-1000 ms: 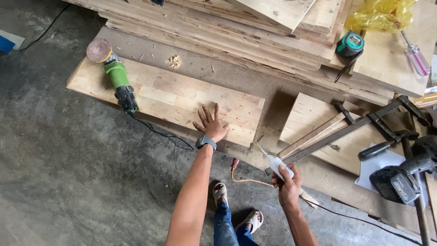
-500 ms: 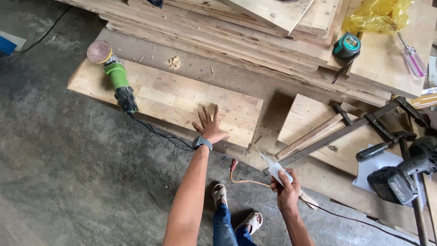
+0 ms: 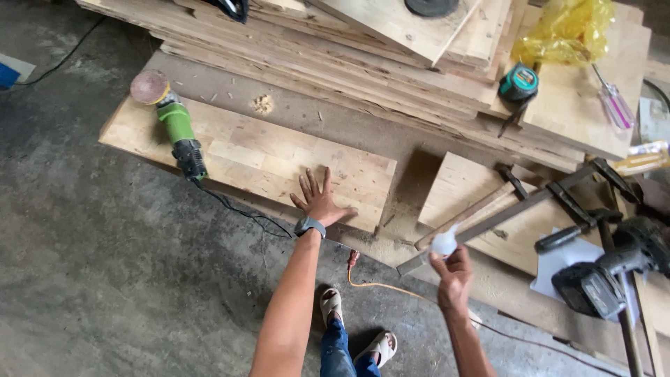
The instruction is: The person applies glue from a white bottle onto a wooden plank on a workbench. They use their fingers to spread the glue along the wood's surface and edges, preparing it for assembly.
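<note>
- We see the left hand (image 3: 319, 199) pressed flat, fingers spread apart, on the near edge of a pale wooden board (image 3: 258, 153).
- The right hand (image 3: 453, 272) is clamped around a small white glue bottle (image 3: 442, 243), held up in the air well to the right of the left hand; the bottle is blurred, so we cannot tell which way its tip points.
- On the same board, far to the left of the left hand, lies a green angle grinder (image 3: 174, 126).
- Just beyond the right hand, a long bar clamp (image 3: 516, 206) rests across another board.
- To its right sits a dark cordless tool (image 3: 600, 279).
</note>
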